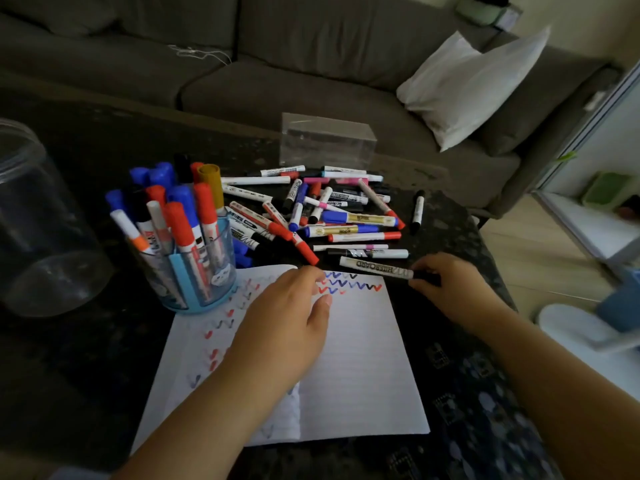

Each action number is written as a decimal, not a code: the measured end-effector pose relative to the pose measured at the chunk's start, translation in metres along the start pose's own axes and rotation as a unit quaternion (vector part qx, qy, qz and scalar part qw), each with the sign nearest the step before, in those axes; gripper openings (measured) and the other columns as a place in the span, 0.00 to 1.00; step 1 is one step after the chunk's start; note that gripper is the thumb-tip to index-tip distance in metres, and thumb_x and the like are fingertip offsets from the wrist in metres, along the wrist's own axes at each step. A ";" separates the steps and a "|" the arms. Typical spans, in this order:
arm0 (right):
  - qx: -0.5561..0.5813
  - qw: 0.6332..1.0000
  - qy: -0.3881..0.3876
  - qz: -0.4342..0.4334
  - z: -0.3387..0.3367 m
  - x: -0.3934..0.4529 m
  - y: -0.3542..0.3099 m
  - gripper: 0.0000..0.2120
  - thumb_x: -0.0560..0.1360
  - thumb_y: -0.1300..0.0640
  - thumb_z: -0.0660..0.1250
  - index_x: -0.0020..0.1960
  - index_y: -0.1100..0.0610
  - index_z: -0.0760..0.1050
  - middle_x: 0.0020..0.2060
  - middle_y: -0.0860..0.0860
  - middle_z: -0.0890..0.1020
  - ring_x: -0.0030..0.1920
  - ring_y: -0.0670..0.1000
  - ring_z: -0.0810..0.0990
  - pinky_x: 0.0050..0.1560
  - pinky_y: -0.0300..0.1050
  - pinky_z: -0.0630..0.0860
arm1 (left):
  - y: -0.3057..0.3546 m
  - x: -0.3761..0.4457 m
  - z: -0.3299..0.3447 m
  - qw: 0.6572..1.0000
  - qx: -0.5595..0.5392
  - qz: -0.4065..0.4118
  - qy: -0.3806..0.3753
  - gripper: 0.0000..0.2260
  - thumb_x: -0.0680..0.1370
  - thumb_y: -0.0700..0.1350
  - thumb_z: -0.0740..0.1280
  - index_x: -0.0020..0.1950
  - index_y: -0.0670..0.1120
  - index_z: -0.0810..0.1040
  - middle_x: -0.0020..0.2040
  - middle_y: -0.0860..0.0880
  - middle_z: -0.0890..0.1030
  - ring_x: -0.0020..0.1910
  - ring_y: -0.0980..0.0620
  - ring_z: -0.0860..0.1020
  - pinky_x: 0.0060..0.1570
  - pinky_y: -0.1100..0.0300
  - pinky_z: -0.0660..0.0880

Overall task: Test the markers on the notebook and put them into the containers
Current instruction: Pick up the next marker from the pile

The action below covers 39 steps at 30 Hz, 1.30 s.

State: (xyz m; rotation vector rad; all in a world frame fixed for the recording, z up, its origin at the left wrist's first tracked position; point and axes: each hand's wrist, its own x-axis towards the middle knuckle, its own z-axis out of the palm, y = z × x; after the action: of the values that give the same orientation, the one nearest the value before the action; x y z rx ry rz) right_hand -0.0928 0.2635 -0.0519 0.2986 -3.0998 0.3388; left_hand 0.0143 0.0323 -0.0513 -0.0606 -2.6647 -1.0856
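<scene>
We judge testing underway: right hand (pixel 446 289) pinches a black marker (pixel 377 270), left hand (pixel 287 306) (fingers relaxed) steadies the notebook (pixel 363 358); uncapping comes next

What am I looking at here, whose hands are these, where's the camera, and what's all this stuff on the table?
There is no machine: a person wears a camera on the head, looking down at their own hands. The right hand grips a white marker by its black end. The left hand rests open on the notebook, which shows red, blue and black test squiggles. Behind lies a pile of loose markers. A blue cup already holds many markers; a clear jar and a clear box stand nearby.
</scene>
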 end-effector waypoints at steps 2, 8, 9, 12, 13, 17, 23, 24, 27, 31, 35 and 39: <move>0.066 0.997 0.045 -0.018 -0.017 -0.009 -0.007 0.07 0.73 0.56 0.71 0.51 0.50 0.79 0.45 0.45 0.77 0.46 0.46 0.75 0.49 0.37 0.69 | 0.001 -0.001 0.002 1.000 -0.009 0.000 -0.003 0.15 0.80 0.48 0.59 0.66 0.52 0.69 0.58 0.56 0.75 0.53 0.58 0.73 0.49 0.67 0.67; 0.440 0.896 0.063 0.014 -0.052 -0.046 -0.043 0.04 0.74 0.56 0.68 0.48 0.52 0.78 0.42 0.45 0.85 0.45 0.47 0.83 0.51 0.41 0.78 | 0.008 -0.002 0.001 0.996 -0.080 -0.040 0.009 0.11 0.78 0.47 0.62 0.60 0.52 0.74 0.47 0.61 0.74 0.43 0.66 0.73 0.37 0.78 0.66; 0.500 0.865 0.026 0.028 -0.050 -0.051 -0.050 0.05 0.75 0.57 0.64 0.49 0.54 0.77 0.43 0.47 0.85 0.46 0.50 0.83 0.54 0.46 0.78 | 0.008 -0.003 0.001 0.994 -0.094 -0.048 0.002 0.10 0.78 0.47 0.62 0.60 0.53 0.75 0.46 0.62 0.74 0.43 0.67 0.72 0.37 0.79 0.66; 0.662 0.741 -0.096 0.064 -0.035 -0.070 -0.073 0.10 0.79 0.59 0.55 0.51 0.60 0.74 0.38 0.53 0.82 0.40 0.53 0.81 0.47 0.48 0.79 | 0.010 -0.004 0.000 0.982 -0.163 -0.087 -0.033 0.06 0.79 0.48 0.62 0.54 0.55 0.76 0.48 0.61 0.78 0.45 0.67 0.74 0.39 0.79 0.67; 0.670 0.728 -0.125 0.078 -0.027 -0.077 -0.082 0.10 0.80 0.59 0.54 0.52 0.60 0.74 0.36 0.53 0.80 0.37 0.51 0.79 0.42 0.46 0.78 | 0.011 -0.004 -0.001 0.973 -0.199 -0.109 -0.047 0.06 0.79 0.49 0.62 0.51 0.55 0.77 0.48 0.60 0.79 0.47 0.66 0.75 0.43 0.76 0.68; 0.708 0.665 -0.209 0.117 0.001 -0.094 -0.108 0.14 0.80 0.55 0.55 0.51 0.63 0.75 0.30 0.51 0.72 0.28 0.45 0.68 0.28 0.37 0.63 | 0.007 -0.005 0.000 0.893 -0.385 -0.208 -0.104 0.09 0.79 0.53 0.61 0.50 0.55 0.81 0.43 0.54 0.83 0.47 0.53 0.79 0.57 0.49 0.74; 0.843 0.389 -0.358 0.100 0.010 -0.096 -0.122 0.13 0.76 0.51 0.64 0.46 0.62 0.77 0.26 0.50 0.69 0.22 0.42 0.65 0.18 0.31 0.63 | 0.010 -0.005 -0.018 0.743 -0.606 -0.231 -0.163 0.13 0.78 0.44 0.58 0.50 0.39 0.80 0.34 0.48 0.82 0.50 0.45 0.78 0.58 0.51 0.71; 0.854 0.345 -0.381 0.086 0.011 -0.095 -0.123 0.12 0.76 0.53 0.66 0.47 0.63 0.77 0.26 0.50 0.70 0.23 0.42 0.65 0.19 0.32 0.64 | 0.011 -0.005 -0.021 0.713 -0.638 -0.229 -0.178 0.14 0.76 0.45 0.59 0.51 0.38 0.79 0.40 0.45 0.84 0.53 0.47 0.79 0.59 0.52 0.73; 0.857 0.351 -0.370 0.073 0.007 -0.096 -0.130 0.13 0.76 0.51 0.66 0.46 0.62 0.78 0.26 0.49 0.70 0.22 0.42 0.65 0.19 0.30 0.63 | 0.014 -0.006 -0.025 0.666 -0.690 -0.221 -0.177 0.12 0.73 0.45 0.60 0.48 0.39 0.77 0.45 0.40 0.83 0.50 0.48 0.82 0.52 0.56 0.78; 0.795 0.542 -0.252 0.106 -0.002 -0.101 -0.145 0.16 0.78 0.47 0.56 0.42 0.59 0.71 0.24 0.47 0.64 0.21 0.40 0.59 0.17 0.30 0.57 | 0.015 -0.005 -0.021 0.691 -0.670 -0.242 -0.121 0.11 0.73 0.46 0.61 0.44 0.39 0.76 0.40 0.41 0.83 0.43 0.51 0.84 0.34 0.63 0.79; 0.673 0.718 -0.151 0.090 0.005 -0.104 -0.149 0.17 0.82 0.51 0.52 0.40 0.58 0.70 0.24 0.47 0.65 0.23 0.43 0.60 0.22 0.35 0.59 | 0.016 -0.006 -0.016 0.718 -0.633 -0.271 -0.101 0.12 0.78 0.46 0.59 0.45 0.39 0.77 0.42 0.43 0.85 0.32 0.55 0.82 0.31 0.63 0.74; 0.349 0.936 -0.041 -0.012 0.025 -0.113 -0.141 0.14 0.80 0.49 0.56 0.40 0.53 0.72 0.26 0.46 0.72 0.28 0.44 0.68 0.33 0.43 0.68 | 0.011 0.000 -0.016 0.733 -0.628 -0.259 -0.031 0.07 0.70 0.45 0.65 0.40 0.41 0.77 0.38 0.43 0.84 0.37 0.53 0.83 0.43 0.59 0.73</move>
State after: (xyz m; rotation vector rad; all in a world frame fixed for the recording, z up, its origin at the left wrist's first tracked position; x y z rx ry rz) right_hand 0.0449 0.1445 -0.0495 0.3526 -2.9169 1.4562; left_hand 0.0192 0.0291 -0.0324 0.4133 -1.4457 -2.8541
